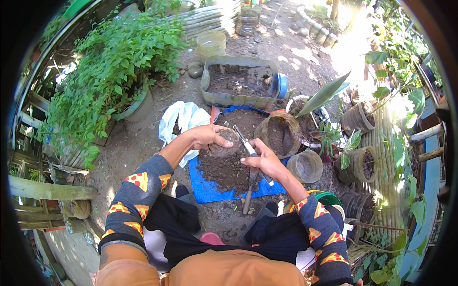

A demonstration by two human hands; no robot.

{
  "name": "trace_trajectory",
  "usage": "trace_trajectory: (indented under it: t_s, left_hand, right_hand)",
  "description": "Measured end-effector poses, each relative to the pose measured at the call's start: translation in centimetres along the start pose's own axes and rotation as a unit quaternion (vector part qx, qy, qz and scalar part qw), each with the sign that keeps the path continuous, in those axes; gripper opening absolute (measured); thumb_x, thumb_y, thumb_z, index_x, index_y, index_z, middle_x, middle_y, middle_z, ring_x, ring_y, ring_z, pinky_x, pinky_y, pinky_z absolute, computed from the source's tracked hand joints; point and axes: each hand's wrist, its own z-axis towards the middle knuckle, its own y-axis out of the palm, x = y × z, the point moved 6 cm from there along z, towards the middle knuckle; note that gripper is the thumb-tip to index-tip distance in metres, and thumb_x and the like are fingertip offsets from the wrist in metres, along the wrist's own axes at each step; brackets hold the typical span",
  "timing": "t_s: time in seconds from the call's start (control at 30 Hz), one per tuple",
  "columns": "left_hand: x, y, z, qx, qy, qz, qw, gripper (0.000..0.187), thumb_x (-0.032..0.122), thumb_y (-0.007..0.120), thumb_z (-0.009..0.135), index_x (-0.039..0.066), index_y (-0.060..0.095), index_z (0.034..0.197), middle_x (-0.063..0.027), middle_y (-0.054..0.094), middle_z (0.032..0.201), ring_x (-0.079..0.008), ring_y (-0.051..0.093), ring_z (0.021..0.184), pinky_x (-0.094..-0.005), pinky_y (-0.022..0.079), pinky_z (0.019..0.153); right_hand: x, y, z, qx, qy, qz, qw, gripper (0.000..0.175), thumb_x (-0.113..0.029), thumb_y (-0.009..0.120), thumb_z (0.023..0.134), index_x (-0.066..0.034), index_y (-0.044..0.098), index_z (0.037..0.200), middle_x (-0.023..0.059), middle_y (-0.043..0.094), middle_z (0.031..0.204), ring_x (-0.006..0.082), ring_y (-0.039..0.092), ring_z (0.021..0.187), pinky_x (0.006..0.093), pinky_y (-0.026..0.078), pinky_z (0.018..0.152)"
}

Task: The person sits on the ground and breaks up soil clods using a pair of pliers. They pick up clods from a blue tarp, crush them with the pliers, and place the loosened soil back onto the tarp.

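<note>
My left hand [211, 137] holds a round, clear plastic container [224, 143], soiled with earth, over a heap of dark soil [229, 168]. The soil lies on a blue tarp [204, 191]. In my right hand [264, 159] is a pair of pruning shears or scissors [250, 148] with grey and white handles. Its metal tip points up beside the container's right rim; whether the blades touch the plastic cannot be told. Below my right hand a trowel-like tool [247, 200] lies with its handle across the tarp's near edge.
A cut plastic trough of soil [239, 100] stands beyond the tarp. A white plastic bag [184, 116] is at the left. Plastic pots [305, 167] and potted plants [357, 116] line the right. A leafy bush [118, 64] fills the upper left.
</note>
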Motion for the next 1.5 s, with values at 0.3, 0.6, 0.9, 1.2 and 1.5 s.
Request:
trace_trajectory:
  t_s: [0.3, 0.6, 0.9, 1.2, 1.5]
  left_hand:
    - [-0.5, -0.5, 0.5, -0.043, 0.012, 0.071, 0.996, 0.059, 0.014, 0.085, 0.08, 0.011, 0.06, 0.133, -0.0061, 0.07, 0.116, -0.0232, 0.069, 0.101, -0.0436, 0.057, 0.079]
    - [-0.3, -0.4, 0.0, -0.033, 0.006, 0.017, 0.999, 0.062, 0.018, 0.083, 0.083, 0.014, 0.054, 0.138, -0.0051, 0.069, 0.118, -0.0248, 0.066, 0.106, -0.0536, 0.053, 0.081]
    - [1.2, -0.3, -0.7, -0.041, 0.026, -0.003, 0.999, 0.052, 0.037, 0.069, 0.095, 0.019, 0.05, 0.14, -0.0063, 0.055, 0.137, -0.0293, 0.052, 0.128, -0.0664, 0.044, 0.091]
    - [0.6, 0.2, -0.4, -0.068, 0.016, 0.025, 0.997, 0.043, 0.029, 0.068, 0.097, 0.02, 0.054, 0.137, -0.0033, 0.061, 0.13, -0.0274, 0.055, 0.124, -0.0681, 0.043, 0.094]
    - [0.3, -0.3, 0.2, -0.028, 0.033, 0.045, 0.998, 0.042, 0.025, 0.071, 0.094, 0.012, 0.057, 0.132, -0.0017, 0.068, 0.113, -0.0189, 0.066, 0.105, -0.054, 0.053, 0.084]
  right_hand:
    - [-2.8, -0.5, -1.1, 0.078, -0.216, -0.313, 0.921, 0.072, -0.026, 0.076, 0.071, -0.0091, 0.051, 0.137, 0.0189, 0.062, 0.115, 0.0383, 0.058, 0.112, 0.045, 0.046, 0.096]
    - [-2.2, -0.7, -0.9, 0.069, -0.115, -0.259, 0.957, 0.06, -0.026, 0.074, 0.073, -0.007, 0.056, 0.127, 0.0175, 0.066, 0.081, 0.0341, 0.066, 0.078, 0.0435, 0.05, 0.072]
    - [-1.9, -1.4, -0.7, 0.1, -0.105, -0.22, 0.965, 0.067, -0.03, 0.078, 0.072, -0.0073, 0.054, 0.131, 0.0172, 0.067, 0.101, 0.0317, 0.064, 0.094, 0.0416, 0.049, 0.082]
    - [-2.9, -0.9, -1.2, 0.125, -0.208, -0.298, 0.923, 0.073, -0.029, 0.077, 0.071, -0.0085, 0.052, 0.136, 0.0208, 0.06, 0.116, 0.0399, 0.057, 0.112, 0.0463, 0.046, 0.097]
    - [-2.5, -1.2, -1.0, 0.052, -0.043, -0.281, 0.957, 0.065, -0.031, 0.075, 0.071, -0.0078, 0.056, 0.128, 0.0212, 0.064, 0.114, 0.0372, 0.064, 0.103, 0.0471, 0.049, 0.084]
